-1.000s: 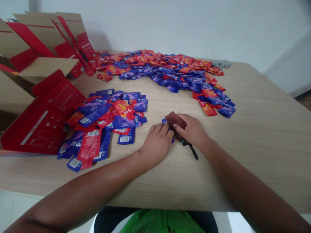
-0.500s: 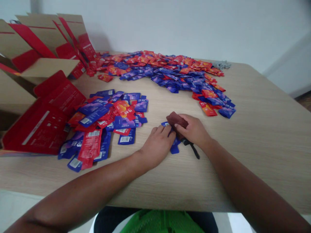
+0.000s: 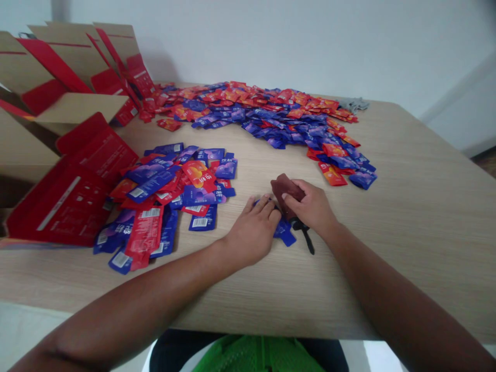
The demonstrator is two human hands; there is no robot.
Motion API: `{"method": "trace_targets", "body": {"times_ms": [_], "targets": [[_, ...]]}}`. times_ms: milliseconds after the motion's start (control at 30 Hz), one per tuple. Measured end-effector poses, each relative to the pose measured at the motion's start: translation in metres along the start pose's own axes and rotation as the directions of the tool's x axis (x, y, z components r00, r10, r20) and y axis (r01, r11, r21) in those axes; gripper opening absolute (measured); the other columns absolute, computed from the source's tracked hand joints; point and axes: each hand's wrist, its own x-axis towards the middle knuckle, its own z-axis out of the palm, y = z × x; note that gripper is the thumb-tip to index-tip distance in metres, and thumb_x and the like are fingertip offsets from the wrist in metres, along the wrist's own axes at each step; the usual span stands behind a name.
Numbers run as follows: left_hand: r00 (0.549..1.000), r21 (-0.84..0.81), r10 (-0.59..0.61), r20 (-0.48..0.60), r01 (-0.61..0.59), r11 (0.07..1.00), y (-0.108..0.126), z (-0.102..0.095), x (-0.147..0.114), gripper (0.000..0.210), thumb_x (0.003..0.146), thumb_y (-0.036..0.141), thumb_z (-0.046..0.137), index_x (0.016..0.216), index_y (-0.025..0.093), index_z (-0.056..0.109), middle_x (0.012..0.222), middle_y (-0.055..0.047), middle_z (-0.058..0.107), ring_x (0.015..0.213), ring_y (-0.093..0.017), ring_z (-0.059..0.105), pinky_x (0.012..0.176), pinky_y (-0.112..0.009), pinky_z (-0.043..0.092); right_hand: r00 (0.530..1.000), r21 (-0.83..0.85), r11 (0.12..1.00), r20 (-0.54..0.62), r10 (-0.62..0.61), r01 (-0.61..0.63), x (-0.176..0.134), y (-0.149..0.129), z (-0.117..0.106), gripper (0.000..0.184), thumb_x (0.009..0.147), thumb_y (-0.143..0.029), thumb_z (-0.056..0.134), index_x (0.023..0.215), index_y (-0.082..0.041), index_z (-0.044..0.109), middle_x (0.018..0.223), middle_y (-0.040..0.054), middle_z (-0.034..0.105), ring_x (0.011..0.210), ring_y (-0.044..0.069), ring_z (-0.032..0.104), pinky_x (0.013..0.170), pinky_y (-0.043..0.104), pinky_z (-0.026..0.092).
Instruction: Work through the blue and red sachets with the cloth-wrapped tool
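Wearer is sporting a bright green top (image 3: 228, 354), its surface showing a fine, mesh-like texture. A straight darker line (image 3: 264, 351) is running down the middle of the front — seam or zip, I'm not managing to tell which. Near-black cloth (image 3: 323, 349) is covering the lap on both sides of the green, looking plain and matt. A pale strip (image 3: 199, 356) is edging the green on the wearer's left — material unclear. Left hand (image 3: 253, 230) and right hand (image 3: 313, 207) are showing bare, likewise both forearms (image 3: 163, 297).
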Motion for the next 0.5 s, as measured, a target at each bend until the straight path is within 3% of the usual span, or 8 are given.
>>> {"method": "trace_targets", "body": {"times_ms": [133,200,300,400,500], "targets": [[0.995,0.029,-0.1,0.012,0.1,0.995,0.006,-0.015,-0.001,0.028,0.1,0.025,0.057,0.124,0.016,0.066,0.129,-0.016,0.069,0.13,-0.036,0.058,0.116,-0.058,0.042,0.998,0.0,1.0,-0.05,0.029,-0.029,0.001,-0.003,-0.004,0.034,0.088,-0.034,0.072,0.12,-0.024,0.076,0.101,0.0042,0.082,0.088,0.026,0.074,0.08,0.039,0.056],[0.987,0.057,-0.162,0.019,0.161,0.985,0.007,-0.019,0.0,0.025,0.101,0.032,0.058,0.118,0.016,0.068,0.121,-0.016,0.069,0.117,-0.036,0.061,0.102,-0.056,0.049,0.995,0.004,1.0,-0.093,0.03,-0.03,0.001,-0.004,-0.006,0.032,0.088,-0.035,0.072,0.117,-0.023,0.077,0.099,0.0039,0.081,0.085,0.026,0.074,0.078,0.038,0.055],[0.976,0.097,-0.216,0.022,0.213,0.972,0.005,-0.02,0.002,0.031,0.105,0.041,0.056,0.116,0.016,0.07,0.118,-0.016,0.068,0.114,-0.037,0.061,0.094,-0.055,0.051,0.994,0.042,0.999,-0.106,-0.005,0.01,-0.001,-0.008,-0.009,0.032,0.088,-0.034,0.071,0.118,-0.023,0.077,0.097,0.0037,0.081,0.081,0.024,0.072,0.075,0.037,0.055],[0.968,0.104,-0.248,0.039,0.243,0.964,0.004,-0.019,0.004,0.039,0.104,0.05,0.059,0.116,0.015,0.072,0.12,-0.017,0.068,0.115,-0.037,0.06,0.094,-0.053,0.052,0.991,0.066,0.989,0.029,-0.132,0.13,-0.005,-0.013,-0.009,0.034,0.087,-0.03,0.071,0.12,-0.023,0.076,0.101,0.0035,0.081,0.084,0.024,0.072,0.078,0.036,0.056],[0.962,0.075,-0.267,0.059,0.262,0.962,0.005,-0.018,0.004,0.041,0.105,0.05,0.057,0.118,0.015,0.073,0.125,-0.018,0.067,0.117,-0.037,0.06,0.095,-0.052,0.053,0.95,0.048,0.97,0.195,-0.242,0.238,-0.007,-0.017,-0.006,0.038,0.086,-0.025,0.07,0.124,-0.025,0.074,0.113,0.0049,0.08,0.098,0.026,0.073,0.089,0.038,0.056]]}}
